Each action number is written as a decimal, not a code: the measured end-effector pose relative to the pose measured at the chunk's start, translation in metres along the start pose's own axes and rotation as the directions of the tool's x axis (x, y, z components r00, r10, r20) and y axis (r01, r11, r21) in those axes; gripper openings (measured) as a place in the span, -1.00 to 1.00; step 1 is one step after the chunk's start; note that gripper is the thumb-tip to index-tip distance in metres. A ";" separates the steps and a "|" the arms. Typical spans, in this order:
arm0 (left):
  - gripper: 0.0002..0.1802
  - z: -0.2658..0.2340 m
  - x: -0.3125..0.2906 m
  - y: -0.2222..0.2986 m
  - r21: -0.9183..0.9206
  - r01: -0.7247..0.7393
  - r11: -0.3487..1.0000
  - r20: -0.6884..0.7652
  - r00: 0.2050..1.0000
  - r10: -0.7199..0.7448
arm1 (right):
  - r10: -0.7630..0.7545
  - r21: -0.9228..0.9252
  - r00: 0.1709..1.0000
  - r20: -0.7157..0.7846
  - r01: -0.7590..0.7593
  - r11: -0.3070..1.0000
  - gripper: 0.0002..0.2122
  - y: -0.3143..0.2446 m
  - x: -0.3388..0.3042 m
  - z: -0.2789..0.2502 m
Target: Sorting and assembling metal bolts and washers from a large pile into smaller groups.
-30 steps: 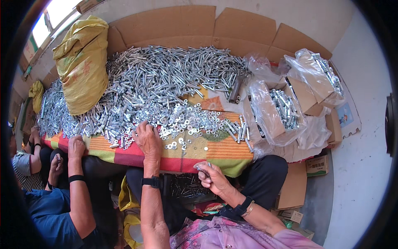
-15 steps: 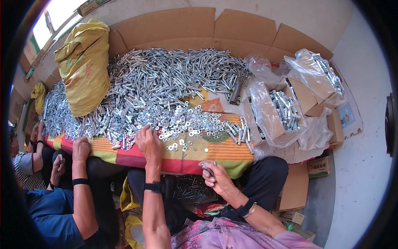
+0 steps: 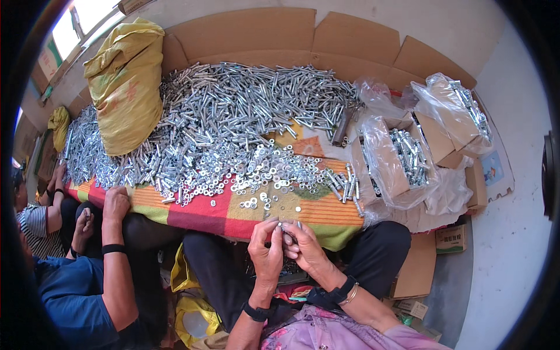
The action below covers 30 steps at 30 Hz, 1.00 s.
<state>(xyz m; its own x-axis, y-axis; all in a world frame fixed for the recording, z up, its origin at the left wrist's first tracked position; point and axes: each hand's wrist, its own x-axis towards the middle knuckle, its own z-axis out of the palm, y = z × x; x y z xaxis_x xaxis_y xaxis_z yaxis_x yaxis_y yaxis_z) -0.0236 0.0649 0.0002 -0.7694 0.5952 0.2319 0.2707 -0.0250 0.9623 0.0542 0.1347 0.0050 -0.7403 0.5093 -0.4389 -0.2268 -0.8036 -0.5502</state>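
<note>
One small metal piece (image 3: 283, 228) sits pinched by the fingers of both the left hand (image 3: 266, 252) and right hand (image 3: 307, 252), near the front edge of the blanket (image 3: 201, 218). I see the left has come back from the washers (image 3: 269, 170), so both now work together.

Daylight from window (image 3: 66, 34) at ten o'clock, blown white. Room bright, shadows soft; I note gloom under the cloth (image 3: 204, 219), toward six. Bolts (image 3: 251, 96) glinting, plastic wrap (image 3: 380, 156) glaring toward three. Fisheye bows cardboard (image 3: 274, 36) at twelve; rim black.
</note>
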 end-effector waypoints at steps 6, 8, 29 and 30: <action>-0.82 0.001 0.000 0.006 -0.056 0.052 0.997 0.158 0.987 -0.043 | 0.171 0.043 0.978 0.121 -0.177 0.983 -0.82 -0.012 0.003 -0.030; -0.81 -0.001 -0.004 0.005 -0.147 0.101 0.984 0.189 0.979 -0.073 | 0.161 -0.036 0.980 0.117 -0.158 0.987 -0.85 -0.022 -0.003 -0.027; -0.65 0.000 -0.018 0.011 -0.026 -0.148 0.989 0.357 0.922 0.148 | 0.033 0.037 0.997 0.067 -0.036 0.999 -0.84 0.027 -0.010 -0.038; -0.64 -0.002 -0.019 0.012 0.014 -0.163 0.986 0.384 0.912 0.146 | 0.033 0.042 0.999 -0.006 -0.032 0.999 -0.83 0.034 -0.010 -0.029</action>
<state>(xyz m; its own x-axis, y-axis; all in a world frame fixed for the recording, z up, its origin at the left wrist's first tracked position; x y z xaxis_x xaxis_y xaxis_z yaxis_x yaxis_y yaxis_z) -0.0069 0.0520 0.0074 -0.4404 0.8472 0.2972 0.4010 -0.1106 0.9094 0.0722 0.1109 -0.0301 -0.7431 0.4849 -0.4611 -0.2293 -0.8319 -0.5053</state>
